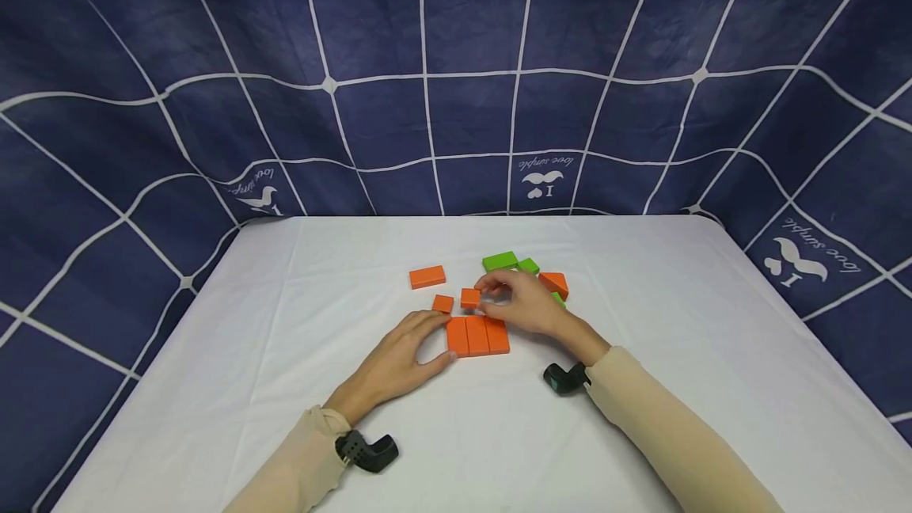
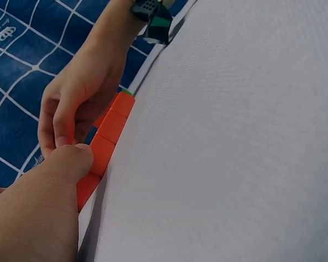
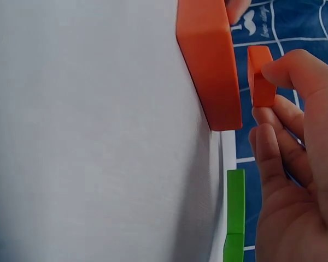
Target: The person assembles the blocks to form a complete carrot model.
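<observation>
In the head view, three orange rectangular blocks [image 1: 477, 337] lie side by side in a row on the white table. My left hand [image 1: 399, 359] holds the leftmost one across its length, thumb at the near corner and fingertips at the far one. With thumb and fingers my right hand [image 1: 523, 299] pinches a small orange block [image 1: 470, 298] just behind the row. In the right wrist view the thumb presses this small block [image 3: 261, 76] against the fingers. Another small orange block [image 1: 442, 304] sits near my left fingertips.
Farther back lies a loose orange rectangular block [image 1: 427, 277]. Beyond my right hand are a long green block [image 1: 500, 261], a small green one [image 1: 528, 265] and an orange wedge-like block [image 1: 554, 284], with more green partly hidden. A dark blue checked cloth [image 1: 470, 117] hangs behind the table.
</observation>
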A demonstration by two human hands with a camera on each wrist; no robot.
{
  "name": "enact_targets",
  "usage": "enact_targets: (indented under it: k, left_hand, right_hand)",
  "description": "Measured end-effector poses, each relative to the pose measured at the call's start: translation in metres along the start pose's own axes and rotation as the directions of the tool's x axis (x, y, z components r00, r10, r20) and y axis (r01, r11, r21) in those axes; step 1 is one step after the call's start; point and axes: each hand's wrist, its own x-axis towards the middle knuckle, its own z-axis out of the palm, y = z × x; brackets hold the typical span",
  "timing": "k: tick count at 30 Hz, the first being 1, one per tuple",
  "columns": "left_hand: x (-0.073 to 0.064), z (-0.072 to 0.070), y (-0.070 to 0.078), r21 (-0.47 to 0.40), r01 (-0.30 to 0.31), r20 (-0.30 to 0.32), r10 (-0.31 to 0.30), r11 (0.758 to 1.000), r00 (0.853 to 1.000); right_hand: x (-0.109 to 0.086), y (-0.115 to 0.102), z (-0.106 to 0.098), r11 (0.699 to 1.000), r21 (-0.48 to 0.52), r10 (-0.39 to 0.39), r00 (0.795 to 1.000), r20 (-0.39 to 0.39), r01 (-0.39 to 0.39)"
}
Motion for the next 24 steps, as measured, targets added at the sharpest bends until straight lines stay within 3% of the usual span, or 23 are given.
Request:
enact_targets:
  k: [15, 24]
  left_hand:
    - [0.0, 0.0, 0.002, 0.0, -0.015, -0.025, 0.015, 1.0, 1.0]
    - [-0.001, -0.001, 0.003, -0.007, -0.012, -0.02, 0.012, 1.0, 1.0]
  right_hand:
    - [-0.037, -0.008, 0.0, 0.992, 0.088, -0.091, 0.994, 0.054, 0.086]
    - [-0.052, -0.009, 0.004, 0.972, 0.122, -0.211, 0.974, 0.082, 0.201]
